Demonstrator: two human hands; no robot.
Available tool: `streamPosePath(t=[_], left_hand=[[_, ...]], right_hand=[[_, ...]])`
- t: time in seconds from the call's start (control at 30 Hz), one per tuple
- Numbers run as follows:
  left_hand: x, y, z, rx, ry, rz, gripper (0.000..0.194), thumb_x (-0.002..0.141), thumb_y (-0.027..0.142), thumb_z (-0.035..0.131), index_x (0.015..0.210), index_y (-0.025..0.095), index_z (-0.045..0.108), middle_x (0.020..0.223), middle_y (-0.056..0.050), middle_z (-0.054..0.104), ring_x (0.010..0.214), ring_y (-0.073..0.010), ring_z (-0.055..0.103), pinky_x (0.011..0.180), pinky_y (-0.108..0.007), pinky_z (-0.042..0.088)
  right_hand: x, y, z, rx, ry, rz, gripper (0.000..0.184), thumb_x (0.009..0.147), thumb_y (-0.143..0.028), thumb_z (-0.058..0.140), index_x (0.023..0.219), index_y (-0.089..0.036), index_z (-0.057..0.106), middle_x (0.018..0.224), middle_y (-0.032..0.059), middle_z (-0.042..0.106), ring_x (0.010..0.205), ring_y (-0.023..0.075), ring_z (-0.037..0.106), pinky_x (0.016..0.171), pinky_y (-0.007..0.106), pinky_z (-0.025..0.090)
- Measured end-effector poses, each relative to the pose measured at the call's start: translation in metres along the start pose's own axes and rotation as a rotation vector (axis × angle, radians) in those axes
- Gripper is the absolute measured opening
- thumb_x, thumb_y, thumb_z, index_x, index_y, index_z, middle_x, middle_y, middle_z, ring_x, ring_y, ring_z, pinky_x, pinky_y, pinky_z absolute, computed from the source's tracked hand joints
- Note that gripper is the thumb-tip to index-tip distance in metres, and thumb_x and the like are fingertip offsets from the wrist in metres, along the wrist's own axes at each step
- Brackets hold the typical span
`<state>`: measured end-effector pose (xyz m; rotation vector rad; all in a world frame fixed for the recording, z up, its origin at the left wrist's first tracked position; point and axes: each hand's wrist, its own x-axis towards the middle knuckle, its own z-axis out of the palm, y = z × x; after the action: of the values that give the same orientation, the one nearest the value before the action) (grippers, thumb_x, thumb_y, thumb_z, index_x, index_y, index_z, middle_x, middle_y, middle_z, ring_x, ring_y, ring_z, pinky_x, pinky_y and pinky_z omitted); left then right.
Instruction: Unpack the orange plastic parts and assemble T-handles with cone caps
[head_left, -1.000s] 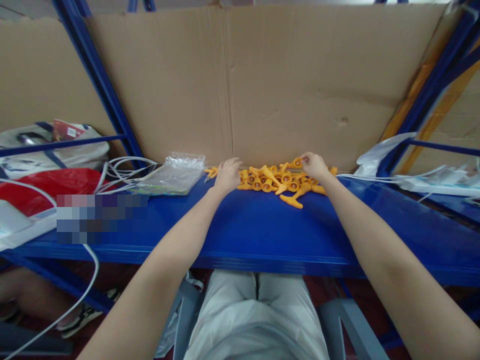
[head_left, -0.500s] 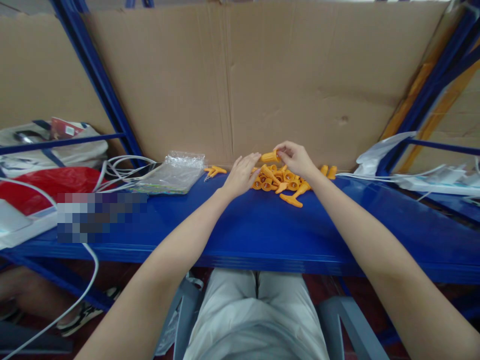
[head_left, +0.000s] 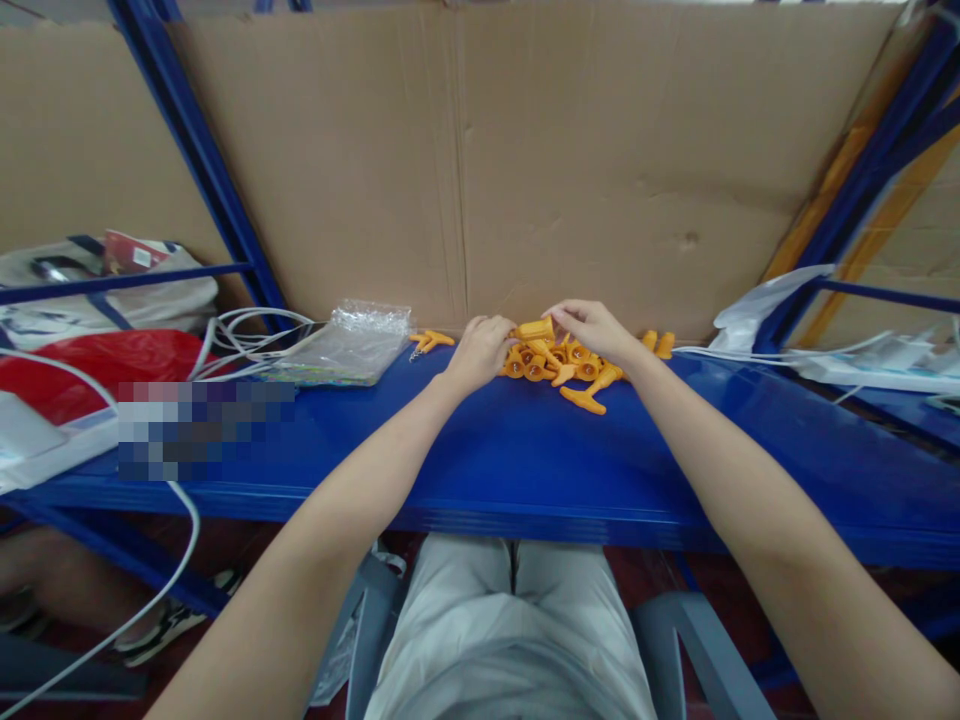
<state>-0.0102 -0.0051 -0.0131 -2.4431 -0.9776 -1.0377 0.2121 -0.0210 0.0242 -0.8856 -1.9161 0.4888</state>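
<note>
A piece is gripped between the two hands, its long axis roughly level and crosswise: the left end by the left hand, the right end by the right hand. The heap lies just below. A red packet is seen at the tote's mouth.

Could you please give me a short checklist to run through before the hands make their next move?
1. Orange piece in the right hand's fingers: ok.
2. Left hand at the piece's other end: ok.
3. Left hand's grip secure: cannot tell, fingertips partly hidden.
4. Space beneath the hands free of loose parts: not ok, the orange pile lies there.
5. Chained orange part apart from the pile: ok, left of the left hand.
</note>
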Motion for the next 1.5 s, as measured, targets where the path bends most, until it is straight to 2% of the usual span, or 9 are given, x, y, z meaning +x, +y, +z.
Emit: streamPosePath(t=[0.1,0.3,0.47,0.7,0.83,0.97,1.07,1.23,1.5], left_hand=[[-0.001,-0.002,0.000,0.030,0.027,0.022,0.016,0.092,0.014,0.051,0.099,0.017,0.065,0.100,-0.010,0.071,0.098,-0.0244,0.065,0.096,-0.042,0.045],[-0.001,-0.006,0.002,0.063,-0.003,0.059,0.018,0.092,0.014,0.050,0.096,0.016,0.067,0.096,-0.010,0.072,0.091,-0.0243,0.065,0.088,-0.039,0.047],[0.001,-0.005,0.003,0.089,-0.070,0.023,0.021,0.092,0.013,0.049,0.094,0.015,0.070,0.095,-0.012,0.074,0.091,-0.0251,0.067,0.088,-0.039,0.049],[0.002,-0.004,0.003,0.022,-0.099,-0.062,0.024,0.092,0.017,0.050,0.095,0.014,0.073,0.097,-0.013,0.075,0.093,-0.0251,0.070,0.090,-0.038,0.051],[0.003,-0.002,0.005,-0.148,-0.065,-0.167,0.021,0.091,0.020,0.053,0.091,0.015,0.074,0.092,-0.011,0.075,0.089,-0.0238,0.069,0.083,-0.033,0.050],[0.007,-0.001,0.004,-0.372,-0.090,-0.283,0.014,0.088,0.023,0.060,0.084,0.016,0.071,0.076,-0.003,0.071,0.072,-0.0177,0.062,0.070,-0.026,0.046],[0.009,0.002,0.001,-0.566,-0.145,-0.358,0.011,0.086,0.020,0.062,0.078,0.016,0.068,0.065,0.001,0.063,0.064,-0.0137,0.056,0.064,-0.023,0.042],[0.009,0.008,-0.007,-0.873,-0.262,-0.452,0.020,0.085,0.021,0.066,0.067,0.016,0.062,0.054,0.004,0.053,0.052,-0.0096,0.049,0.056,-0.021,0.038],[0.007,0.011,-0.017,-1.106,-0.367,-0.536,0.025,0.083,0.026,0.070,0.062,0.015,0.061,0.055,0.002,0.057,0.054,-0.0099,0.054,0.060,-0.022,0.045]], right_hand=[[-0.003,-0.003,0.001,0.008,-0.046,0.069,0.037,0.093,-0.053,0.062,0.079,-0.019,0.066,0.072,0.0024,0.066,0.060,0.0130,0.061,0.059,0.026,0.049],[-0.002,0.001,0.005,-0.041,-0.125,0.117,0.032,0.083,-0.050,0.075,0.085,-0.019,0.066,0.072,0.0022,0.064,0.062,0.0146,0.058,0.057,0.027,0.046],[-0.002,0.005,0.000,-0.238,-0.131,-0.061,0.027,0.081,-0.037,0.074,0.099,-0.019,0.066,0.089,0.0043,0.069,0.073,0.0169,0.059,0.068,0.031,0.049],[-0.002,0.008,0.005,-0.656,-0.115,-0.302,0.032,0.084,-0.022,0.060,0.115,-0.019,0.065,0.114,0.0120,0.069,0.096,0.0250,0.062,0.082,0.037,0.047],[-0.005,0.005,0.007,-0.880,-0.084,-0.383,0.030,0.090,-0.017,0.050,0.117,-0.020,0.063,0.121,0.0138,0.069,0.108,0.0284,0.061,0.083,0.037,0.041],[-0.008,0.006,0.005,-1.006,-0.055,-0.485,0.032,0.096,-0.014,0.042,0.120,-0.020,0.062,0.129,0.0154,0.067,0.107,0.0275,0.060,0.083,0.037,0.037],[-0.010,0.010,0.002,-1.034,-0.056,-0.542,0.036,0.098,-0.013,0.038,0.125,-0.020,0.060,0.131,0.0156,0.067,0.106,0.0263,0.060,0.083,0.038,0.036],[-0.011,0.014,-0.001,-1.061,-0.040,-0.594,0.039,0.101,-0.012,0.032,0.128,-0.019,0.060,0.130,0.0147,0.068,0.103,0.0247,0.061,0.083,0.037,0.036],[-0.012,0.016,-0.001,-1.058,-0.015,-0.622,0.038,0.104,-0.016,0.030,0.127,-0.021,0.061,0.132,0.0137,0.068,0.101,0.0243,0.061,0.084,0.038,0.037]])
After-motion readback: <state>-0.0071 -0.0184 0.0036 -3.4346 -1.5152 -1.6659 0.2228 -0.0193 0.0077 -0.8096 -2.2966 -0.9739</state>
